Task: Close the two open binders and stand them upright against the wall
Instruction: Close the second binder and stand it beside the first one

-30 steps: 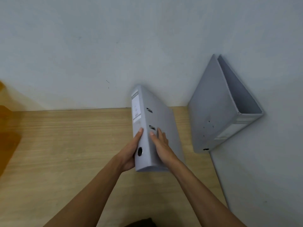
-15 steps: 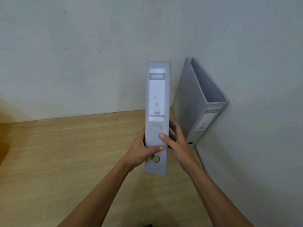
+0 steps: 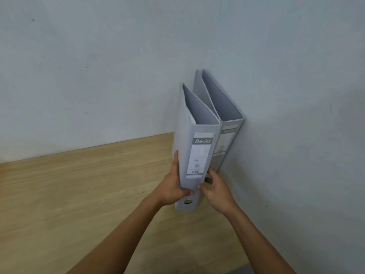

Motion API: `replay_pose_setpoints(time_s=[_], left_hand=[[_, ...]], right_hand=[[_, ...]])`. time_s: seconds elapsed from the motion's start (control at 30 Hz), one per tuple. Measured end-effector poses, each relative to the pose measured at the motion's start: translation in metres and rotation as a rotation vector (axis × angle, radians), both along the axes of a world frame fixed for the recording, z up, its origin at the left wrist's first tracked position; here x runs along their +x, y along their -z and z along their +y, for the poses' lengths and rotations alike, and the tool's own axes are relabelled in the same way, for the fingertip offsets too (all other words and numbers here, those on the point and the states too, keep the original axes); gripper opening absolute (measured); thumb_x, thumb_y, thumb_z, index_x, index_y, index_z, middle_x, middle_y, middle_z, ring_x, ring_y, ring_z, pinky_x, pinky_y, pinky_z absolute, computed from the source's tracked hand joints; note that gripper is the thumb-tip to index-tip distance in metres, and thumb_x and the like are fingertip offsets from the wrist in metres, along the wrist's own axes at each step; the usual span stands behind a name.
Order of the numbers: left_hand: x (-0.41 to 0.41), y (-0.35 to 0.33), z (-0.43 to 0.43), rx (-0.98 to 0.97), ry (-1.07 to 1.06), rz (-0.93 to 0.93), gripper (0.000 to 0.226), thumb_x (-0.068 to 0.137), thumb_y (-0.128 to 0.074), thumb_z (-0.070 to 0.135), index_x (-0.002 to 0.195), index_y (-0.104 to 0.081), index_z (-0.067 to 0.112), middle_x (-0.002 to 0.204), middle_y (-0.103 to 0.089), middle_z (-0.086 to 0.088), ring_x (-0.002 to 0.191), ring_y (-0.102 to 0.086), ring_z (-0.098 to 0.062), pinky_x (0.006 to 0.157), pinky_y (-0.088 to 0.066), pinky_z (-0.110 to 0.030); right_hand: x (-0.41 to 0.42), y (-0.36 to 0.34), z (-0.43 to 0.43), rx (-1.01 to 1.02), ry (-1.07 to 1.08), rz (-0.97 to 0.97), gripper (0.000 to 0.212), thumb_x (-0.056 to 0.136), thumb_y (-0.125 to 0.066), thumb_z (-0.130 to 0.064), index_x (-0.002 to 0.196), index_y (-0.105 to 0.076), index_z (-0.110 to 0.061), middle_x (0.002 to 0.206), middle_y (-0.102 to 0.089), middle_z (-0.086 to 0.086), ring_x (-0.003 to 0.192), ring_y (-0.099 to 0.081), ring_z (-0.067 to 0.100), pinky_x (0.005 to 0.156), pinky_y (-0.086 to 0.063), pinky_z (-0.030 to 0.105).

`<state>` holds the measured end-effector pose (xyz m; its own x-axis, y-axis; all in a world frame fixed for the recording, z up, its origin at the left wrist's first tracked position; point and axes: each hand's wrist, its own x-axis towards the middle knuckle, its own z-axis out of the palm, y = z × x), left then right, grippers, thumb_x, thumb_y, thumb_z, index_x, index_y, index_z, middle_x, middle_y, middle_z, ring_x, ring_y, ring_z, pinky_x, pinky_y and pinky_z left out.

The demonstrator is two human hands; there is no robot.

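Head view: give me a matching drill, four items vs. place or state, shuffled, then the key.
Items
1. held binder
2. second binder
3. left hand
4. right hand

Places or states
A. stands against the side wall
B. grips the spine's left edge, thumb across the spine
C. upright, held in both hands, Bantex label facing the camera
D. at the spine's lower right edge, between the two binders

Pairs: 1-C, 2-A, 3-B, 4-D
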<state>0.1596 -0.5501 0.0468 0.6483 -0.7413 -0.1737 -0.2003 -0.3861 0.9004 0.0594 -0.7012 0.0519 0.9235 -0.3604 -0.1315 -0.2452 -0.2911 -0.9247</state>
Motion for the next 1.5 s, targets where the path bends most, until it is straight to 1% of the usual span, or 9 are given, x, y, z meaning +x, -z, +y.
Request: replay_pose_setpoints(time_s=[0.13,0.2,0.33,0.63,0.83,1.17,1.23,1.33,1.5], left_hand=[[0.008,0.009,-0.01,0.095,0.043,0.048,0.134,0.083,-0.075,0.001,0.149,0.041,0.017,0.155,-0.042,-0.012,0.138,-0.05,-0.029,0.108,-0.049,-0.05],[0.014,0.013,-0.014,0.145,0.046,0.072,0.13,0.084,-0.073,0.0,0.152,0.036,0.017,0.155,-0.043,-0.014,0.138,-0.05,-0.03,0.109,-0.047,-0.049],[0.024,0.015,-0.027,0.16,0.035,0.08,0.13,0.084,-0.071,-0.002,0.151,0.039,0.02,0.154,-0.043,-0.015,0.137,-0.05,-0.033,0.107,-0.048,-0.053],[0.056,0.016,-0.059,0.192,-0.061,0.132,0.124,0.085,-0.069,-0.004,0.156,0.028,0.022,0.16,-0.035,-0.01,0.142,-0.043,-0.033,0.107,-0.047,-0.055],[0.073,0.018,-0.067,0.215,-0.098,0.132,0.12,0.086,-0.071,-0.001,0.159,0.021,0.025,0.163,-0.033,-0.01,0.145,-0.04,-0.034,0.111,-0.044,-0.054],[0.08,0.021,-0.068,0.219,-0.124,0.143,0.121,0.082,-0.075,0.0,0.161,0.011,0.028,0.161,-0.035,-0.009,0.141,-0.044,-0.036,0.105,-0.048,-0.058],[0.08,0.022,-0.068,0.208,-0.137,0.149,0.118,0.08,-0.075,-0.001,0.162,0.006,0.026,0.16,-0.038,-0.008,0.139,-0.046,-0.036,0.105,-0.048,-0.056],[0.077,0.023,-0.067,0.172,-0.154,0.173,0.111,0.082,-0.074,-0.001,0.163,-0.003,0.023,0.158,-0.04,-0.008,0.138,-0.049,-0.034,0.109,-0.047,-0.052],[0.068,0.015,-0.063,0.137,-0.198,0.19,0.107,0.084,-0.074,0.002,0.163,-0.005,0.023,0.162,-0.035,-0.009,0.131,-0.057,-0.032,0.099,-0.053,-0.041]], right_hand=[[0.001,0.016,-0.003,-0.072,0.052,0.001,0.053,0.089,-0.07,-0.01,0.137,-0.054,-0.026,0.134,-0.051,-0.005,0.121,-0.057,0.01,0.099,-0.054,0.032],[0.001,0.022,-0.005,-0.086,0.065,0.02,0.051,0.09,-0.07,-0.016,0.138,-0.054,-0.024,0.132,-0.044,-0.001,0.119,-0.057,0.015,0.096,-0.056,0.034],[0.009,0.027,-0.011,-0.124,0.155,0.022,0.047,0.089,-0.071,-0.02,0.134,-0.058,-0.025,0.125,-0.051,0.001,0.099,-0.06,0.005,0.075,-0.052,0.012],[0.045,0.017,-0.026,0.055,0.437,-0.02,0.027,0.085,-0.076,-0.016,0.102,-0.055,-0.014,0.092,-0.066,-0.007,0.077,-0.064,-0.007,0.062,-0.048,0.005],[0.059,0.017,-0.031,0.084,0.439,-0.017,0.015,0.092,-0.069,-0.026,0.096,-0.063,-0.013,0.095,-0.07,0.0,0.09,-0.068,0.013,0.07,-0.05,0.016],[0.066,0.022,-0.031,0.077,0.447,0.014,0.009,0.093,-0.066,-0.024,0.091,-0.059,-0.018,0.1,-0.071,0.002,0.089,-0.063,0.001,0.062,-0.046,0.005],[0.066,0.023,-0.032,0.09,0.441,0.008,0.01,0.093,-0.066,-0.024,0.093,-0.06,-0.016,0.102,-0.071,0.005,0.093,-0.067,0.009,0.07,-0.052,0.012],[0.065,0.019,-0.032,0.149,0.422,0.022,0.012,0.093,-0.067,-0.023,0.096,-0.061,-0.012,0.105,-0.071,0.008,0.102,-0.07,0.022,0.089,-0.059,0.042],[0.061,0.007,-0.032,0.187,0.406,0.006,0.007,0.093,-0.066,-0.021,0.091,-0.06,-0.019,0.102,-0.068,0.002,0.104,-0.069,0.024,0.093,-0.057,0.05]])
